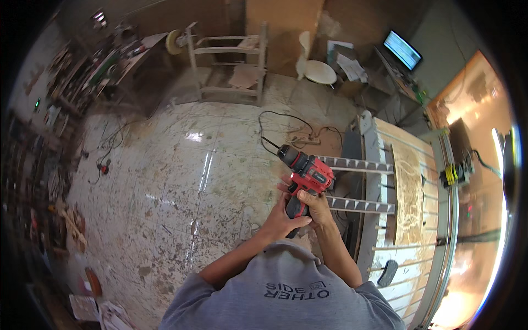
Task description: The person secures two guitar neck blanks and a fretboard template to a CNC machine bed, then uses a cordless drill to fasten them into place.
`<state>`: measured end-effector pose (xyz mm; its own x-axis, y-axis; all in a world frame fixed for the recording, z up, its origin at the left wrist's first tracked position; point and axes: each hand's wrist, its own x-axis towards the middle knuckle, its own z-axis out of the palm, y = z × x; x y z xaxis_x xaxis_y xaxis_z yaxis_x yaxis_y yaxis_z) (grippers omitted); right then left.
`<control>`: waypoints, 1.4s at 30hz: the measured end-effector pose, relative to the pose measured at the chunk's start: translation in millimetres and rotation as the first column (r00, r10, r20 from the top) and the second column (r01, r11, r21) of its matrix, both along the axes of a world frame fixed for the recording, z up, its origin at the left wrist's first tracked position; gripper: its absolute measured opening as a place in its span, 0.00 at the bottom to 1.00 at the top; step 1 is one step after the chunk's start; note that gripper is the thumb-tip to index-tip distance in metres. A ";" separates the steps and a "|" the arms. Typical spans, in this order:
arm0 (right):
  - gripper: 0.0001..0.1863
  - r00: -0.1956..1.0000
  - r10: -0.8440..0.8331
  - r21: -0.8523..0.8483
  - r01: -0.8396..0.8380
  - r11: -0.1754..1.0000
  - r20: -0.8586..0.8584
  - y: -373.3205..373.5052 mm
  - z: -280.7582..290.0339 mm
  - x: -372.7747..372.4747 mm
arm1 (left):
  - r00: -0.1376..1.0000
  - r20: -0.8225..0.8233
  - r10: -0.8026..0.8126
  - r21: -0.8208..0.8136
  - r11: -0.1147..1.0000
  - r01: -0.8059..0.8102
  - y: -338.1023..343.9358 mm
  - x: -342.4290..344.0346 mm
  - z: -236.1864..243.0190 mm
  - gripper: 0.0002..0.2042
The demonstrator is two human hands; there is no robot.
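A red and black cordless drill is in front of my chest, held in both hands, with its chuck and long thin bit pointing up and to the left. My left hand is closed around the lower grip from the left side. My right hand is closed on the drill from the right, its thumb lying across the back of the grip below the motor housing. Part of the grip and the trigger area are hidden behind my fingers.
At the right stands a slatted machine bed bearing a worn wooden board and a dark handheld object. Toothed metal rails jut out toward me. Cables cross the floor ahead, before a wooden frame and a white chair.
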<state>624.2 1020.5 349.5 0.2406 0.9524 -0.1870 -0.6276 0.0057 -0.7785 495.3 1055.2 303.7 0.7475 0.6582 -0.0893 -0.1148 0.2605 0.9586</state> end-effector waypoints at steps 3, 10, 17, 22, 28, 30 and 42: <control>0.38 0.994 0.086 -0.010 -0.086 0.996 0.060 21.1 -0.3 -10.7 | 0.998 0.029 0.055 -0.026 0.998 -0.054 13.1 -15.9 5.7 0.40; 0.24 0.980 0.200 0.001 -0.200 0.980 -0.003 67.0 -2.8 -37.2 | 0.969 0.103 0.226 0.193 0.951 -0.242 44.8 -39.6 -5.2 0.48; 0.20 0.954 0.301 -0.001 -0.301 0.954 -0.010 108.5 -23.0 -41.5 | 0.944 0.034 0.327 0.144 0.934 -0.328 66.8 -45.4 -13.7 0.50; 0.23 0.924 0.367 -0.014 -0.370 0.929 -0.103 141.8 -8.6 -41.9 | 0.935 -0.102 0.340 0.129 0.937 -0.326 91.3 -45.9 -16.8 0.47; 0.20 0.893 0.447 -0.088 -0.449 0.889 -0.041 178.4 -30.6 -40.1 | 0.928 0.021 0.372 -0.294 0.890 -0.350 158.0 -83.5 -29.6 0.41; 0.19 0.842 0.539 -0.069 -0.540 0.839 -0.025 190.0 -34.2 -42.5 | 0.763 0.369 0.532 -0.349 0.840 -0.417 175.4 -115.1 -25.5 0.40; 0.15 0.762 0.505 0.011 -0.556 0.831 0.407 261.1 -65.6 -221.4 | 0.568 0.110 0.816 -0.300 0.572 -0.764 257.2 -228.9 22.0 0.16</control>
<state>402.8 1281.6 283.8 -0.2846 0.9566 -0.0628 -0.2224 -0.1296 -0.9663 266.5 1312.3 325.8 -0.0508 0.9785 -0.1998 -0.5586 0.1380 0.8179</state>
